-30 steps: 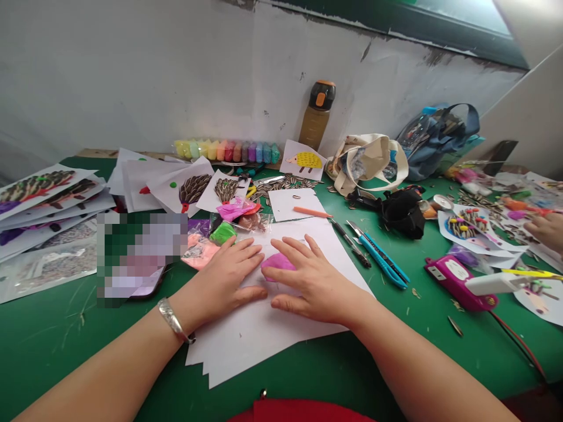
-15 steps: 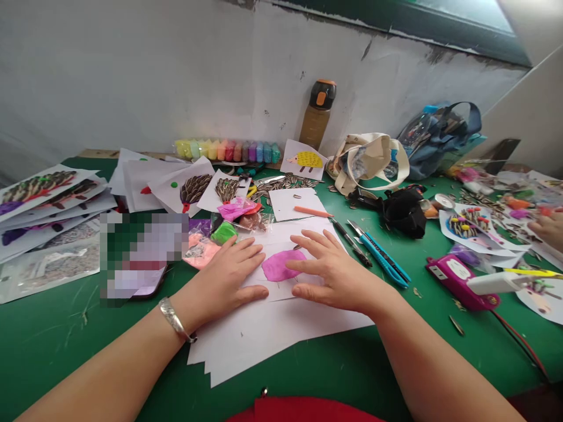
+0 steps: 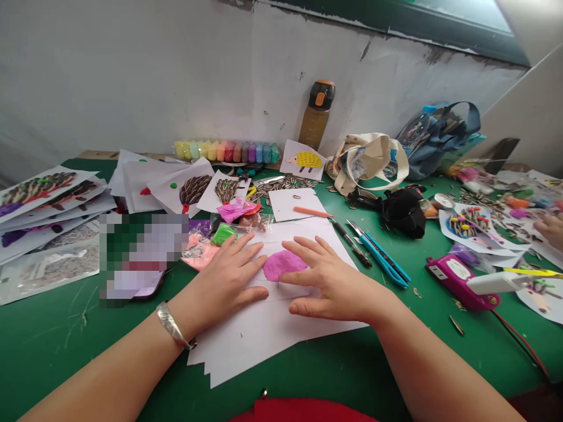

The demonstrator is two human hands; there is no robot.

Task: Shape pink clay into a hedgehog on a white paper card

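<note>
A flattened patch of purple modelling clay (image 3: pixel 281 265) lies on a white paper (image 3: pixel 259 328), over a pencil outline that is partly covered. My left hand (image 3: pixel 233 272) rests on the paper to the left of the clay, fingers spread, its index fingertip at the clay's edge. On the other side my right hand (image 3: pixel 328 281) is spread too, with its fingers over the clay's right part; whether they press on it I cannot tell. Neither hand grasps anything. Past my left fingertips are a green clay packet (image 3: pixel 223 234) and a salmon-pink clay packet (image 3: pixel 200 252).
Right of the paper lie a black pen (image 3: pixel 350 241), a blue utility knife (image 3: pixel 382 258) and a magenta power strip (image 3: pixel 461 281). An orange pencil (image 3: pixel 313 211), sunflower seeds (image 3: pixel 294 183) and a bottle (image 3: pixel 315 114) are behind. A phone (image 3: pixel 152 284) lies left. Another person's hand (image 3: pixel 549 227) is far right.
My right hand has shifted slightly left and toward me across the clay, its thumb lower on the paper. My left hand has barely moved.
</note>
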